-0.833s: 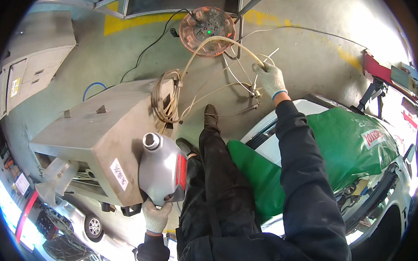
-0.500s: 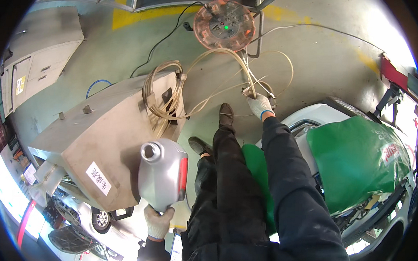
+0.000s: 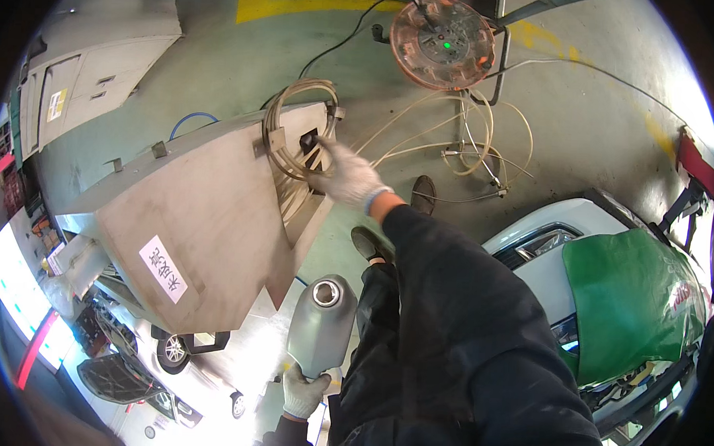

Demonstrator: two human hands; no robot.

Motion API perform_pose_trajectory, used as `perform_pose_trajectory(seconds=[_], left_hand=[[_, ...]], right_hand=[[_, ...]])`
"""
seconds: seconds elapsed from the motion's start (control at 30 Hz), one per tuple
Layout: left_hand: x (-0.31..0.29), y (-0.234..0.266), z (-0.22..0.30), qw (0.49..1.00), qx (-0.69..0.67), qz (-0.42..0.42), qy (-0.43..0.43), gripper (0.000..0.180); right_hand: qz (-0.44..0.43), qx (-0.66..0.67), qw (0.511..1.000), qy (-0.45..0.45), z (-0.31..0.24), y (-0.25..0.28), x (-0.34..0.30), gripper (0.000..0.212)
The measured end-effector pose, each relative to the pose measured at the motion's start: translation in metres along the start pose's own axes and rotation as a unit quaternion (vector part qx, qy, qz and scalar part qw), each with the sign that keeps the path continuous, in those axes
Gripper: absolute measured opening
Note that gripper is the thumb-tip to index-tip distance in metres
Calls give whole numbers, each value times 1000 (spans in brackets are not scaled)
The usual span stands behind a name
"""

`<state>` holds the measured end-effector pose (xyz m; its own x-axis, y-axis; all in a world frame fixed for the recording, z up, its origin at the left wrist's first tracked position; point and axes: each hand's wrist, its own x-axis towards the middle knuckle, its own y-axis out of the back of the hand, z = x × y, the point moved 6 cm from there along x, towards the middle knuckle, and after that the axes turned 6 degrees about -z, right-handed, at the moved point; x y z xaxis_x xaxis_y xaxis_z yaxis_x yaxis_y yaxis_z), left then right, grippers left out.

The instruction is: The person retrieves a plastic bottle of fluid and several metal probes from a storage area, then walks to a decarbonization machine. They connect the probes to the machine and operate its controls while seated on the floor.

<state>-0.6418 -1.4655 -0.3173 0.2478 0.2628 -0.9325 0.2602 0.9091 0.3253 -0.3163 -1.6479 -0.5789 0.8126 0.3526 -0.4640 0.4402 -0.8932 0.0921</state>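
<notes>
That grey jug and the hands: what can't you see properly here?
Head view:
- Grey jug: its handle is covered by the gloved left hand, and its contents cannot be seen.
- Right hand: its fingertips are blurred against the coiled hose, so its grip is unclear.
- White car: a green cover hides the front, and the picture's rim cuts it off.

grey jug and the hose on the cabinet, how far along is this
Done: the grey jug is off the floor, cap opening upward, carried in the gloved left hand. In hand: the gloved right hand touches the coiled hose hanging on the metal cabinet. Left: the hose is not yet off its hook, and nothing connects it to the jug or the car.
</notes>
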Motion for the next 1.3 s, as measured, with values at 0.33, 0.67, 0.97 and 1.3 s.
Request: perform_pose_trajectory(seconds=[0.33,0.67,0.97,1.3], left_hand=[[-13,-4,-27,999,-47,-4,-21,31],[-2,-25,-39,995,-88,-33,-37,26],[13,-22,-21,983,-174,27,-48,18],[39,-27,75,988,-42,44,-140,60]], right_hand=[[-100,-50,994,-21,-72,-57,14,51],[-138,-537,828,-87,95,90,177,23],[116,132,960,-220,96,67,-52,41],[114,-63,954,-269,34,40,-141,45]])
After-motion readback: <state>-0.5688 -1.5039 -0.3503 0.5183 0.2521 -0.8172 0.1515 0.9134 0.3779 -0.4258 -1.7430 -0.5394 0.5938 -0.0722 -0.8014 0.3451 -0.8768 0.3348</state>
